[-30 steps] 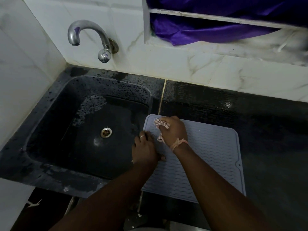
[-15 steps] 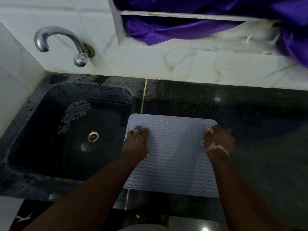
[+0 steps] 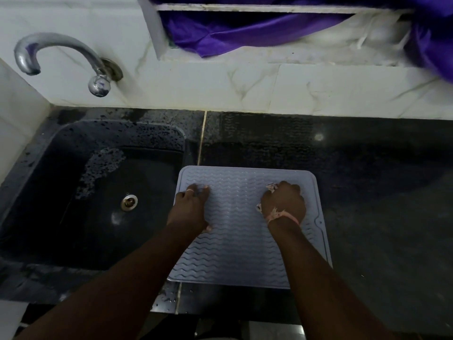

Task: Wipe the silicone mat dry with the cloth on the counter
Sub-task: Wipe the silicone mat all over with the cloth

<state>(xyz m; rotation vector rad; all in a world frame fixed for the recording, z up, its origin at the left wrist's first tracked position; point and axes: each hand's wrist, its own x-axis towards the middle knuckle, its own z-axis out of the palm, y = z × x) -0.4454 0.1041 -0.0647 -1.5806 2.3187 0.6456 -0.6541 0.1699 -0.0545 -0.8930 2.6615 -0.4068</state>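
Note:
A pale grey-blue silicone mat (image 3: 241, 241) with wavy ridges lies flat on the dark counter, its left edge at the sink's rim. My left hand (image 3: 190, 207) rests on the mat's left side, fingertips pressing down. My right hand (image 3: 284, 203) sits on the mat's right part and grips a small crumpled patterned cloth (image 3: 271, 186). Only bits of the cloth peek out past the fingers and at the wrist side.
A dark wet sink (image 3: 49, 217) with a metal drain (image 3: 129, 202) lies left of the mat. A chrome tap (image 3: 61, 52) juts from the tiled wall. Dark counter (image 3: 380, 204) stretches right. Purple fabric (image 3: 245, 33) hangs in a wall niche above.
My right hand with the cloth swept from the mat's far left corner across to its right side, then drew slightly inward. My left hand stayed pressing on the mat's left side.

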